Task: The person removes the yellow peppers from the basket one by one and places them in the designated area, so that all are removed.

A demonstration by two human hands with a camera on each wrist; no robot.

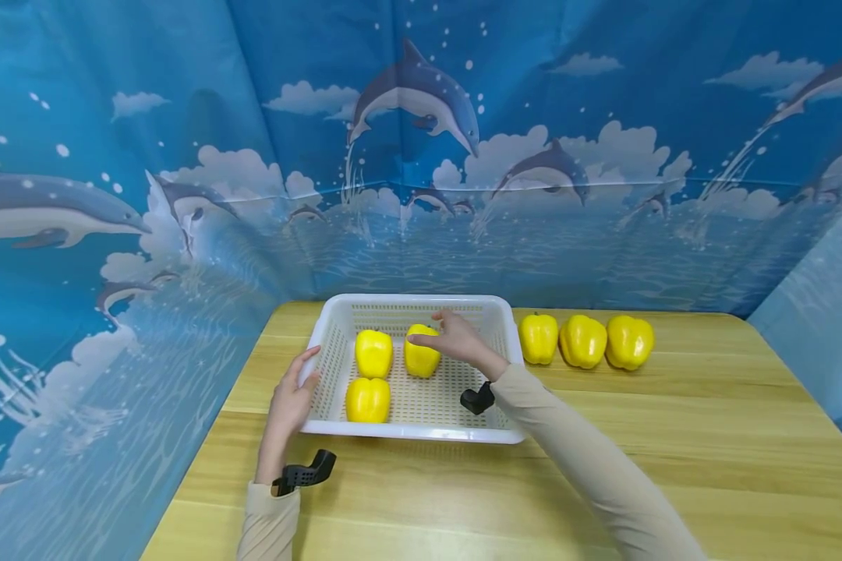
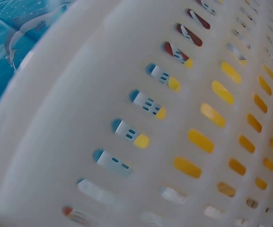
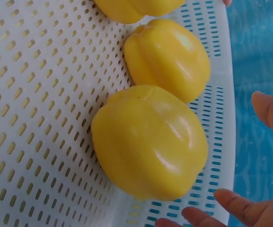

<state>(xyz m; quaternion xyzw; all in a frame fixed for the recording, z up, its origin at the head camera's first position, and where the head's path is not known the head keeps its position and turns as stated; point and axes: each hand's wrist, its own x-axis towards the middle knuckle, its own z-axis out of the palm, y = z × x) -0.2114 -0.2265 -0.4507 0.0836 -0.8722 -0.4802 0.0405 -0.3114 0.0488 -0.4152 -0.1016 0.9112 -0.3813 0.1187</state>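
Note:
A white perforated plastic basket (image 1: 421,431) holds three yellow bell peppers. Two of them, a rear bell pepper (image 1: 374,354) and a front bell pepper (image 1: 368,400), sit one behind the other on its left side. Over the third bell pepper (image 1: 421,361), near the basket's middle, my right hand (image 1: 461,341) hovers with thumb and fingers spread. In the right wrist view those fingers (image 3: 240,205) stand apart from the nearest bell pepper (image 3: 148,142). My left hand (image 1: 291,401) rests against the basket's left rim, fingers extended; the left wrist view shows only the slotted wall (image 2: 79,118).
Right of the basket, three more yellow bell peppers stand in a row: a left one (image 1: 538,339), a middle one (image 1: 583,341) and a right one (image 1: 629,343). All stands on a wooden table (image 1: 673,444). A blue dolphin-print curtain (image 1: 421,234) hangs behind.

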